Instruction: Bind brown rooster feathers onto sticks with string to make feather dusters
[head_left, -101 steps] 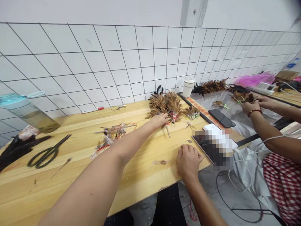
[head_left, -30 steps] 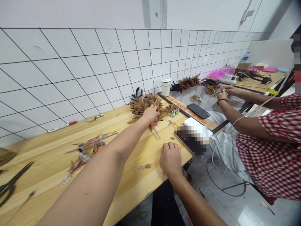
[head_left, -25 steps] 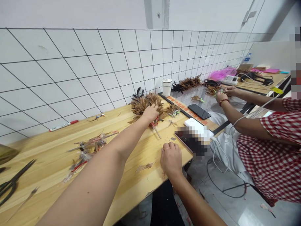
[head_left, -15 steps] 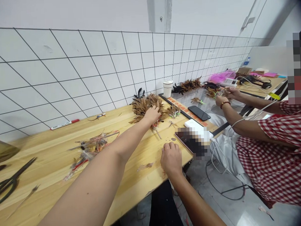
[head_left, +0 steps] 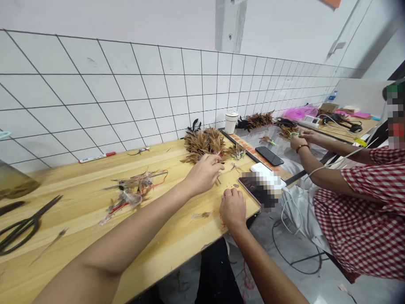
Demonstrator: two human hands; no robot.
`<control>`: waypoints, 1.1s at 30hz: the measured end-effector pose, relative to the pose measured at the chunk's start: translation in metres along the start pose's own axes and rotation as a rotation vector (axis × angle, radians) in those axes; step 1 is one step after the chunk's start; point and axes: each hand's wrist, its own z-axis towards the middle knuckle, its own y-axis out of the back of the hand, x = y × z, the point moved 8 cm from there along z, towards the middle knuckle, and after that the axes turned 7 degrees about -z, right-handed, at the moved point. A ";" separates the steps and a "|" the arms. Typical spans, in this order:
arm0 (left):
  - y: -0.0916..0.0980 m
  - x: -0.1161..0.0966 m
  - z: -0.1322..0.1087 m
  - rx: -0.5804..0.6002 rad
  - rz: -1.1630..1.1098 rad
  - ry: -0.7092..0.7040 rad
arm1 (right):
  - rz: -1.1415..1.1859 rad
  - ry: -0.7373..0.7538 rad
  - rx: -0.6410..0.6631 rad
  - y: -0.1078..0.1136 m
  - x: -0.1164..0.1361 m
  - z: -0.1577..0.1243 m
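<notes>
Scissors [head_left: 24,224], red marker [head_left: 97,157], cup [head_left: 231,121].

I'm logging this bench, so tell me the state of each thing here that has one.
left hand: closed on a feather from the brown feather pile
right hand: fisted, resting on the table
scissors: lying flat, blades shut
phone: screen dark
white cup: upright, lidded

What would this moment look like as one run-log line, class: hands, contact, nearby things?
left hand: fingertips at brown feather pile | right hand: fist on wooden table | nearby: scissors, scrap heap, co-worker's hands on feathers
</notes>
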 end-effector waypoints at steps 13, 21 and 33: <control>0.089 0.014 -0.211 -0.007 -0.114 0.208 | -0.190 0.102 -0.014 -0.007 0.006 0.010; 0.119 0.102 -0.326 -0.219 0.001 0.520 | -0.165 0.185 0.205 -0.004 0.063 0.030; 0.125 0.116 -0.345 -0.380 0.114 0.628 | 0.281 0.360 0.323 -0.005 0.234 0.063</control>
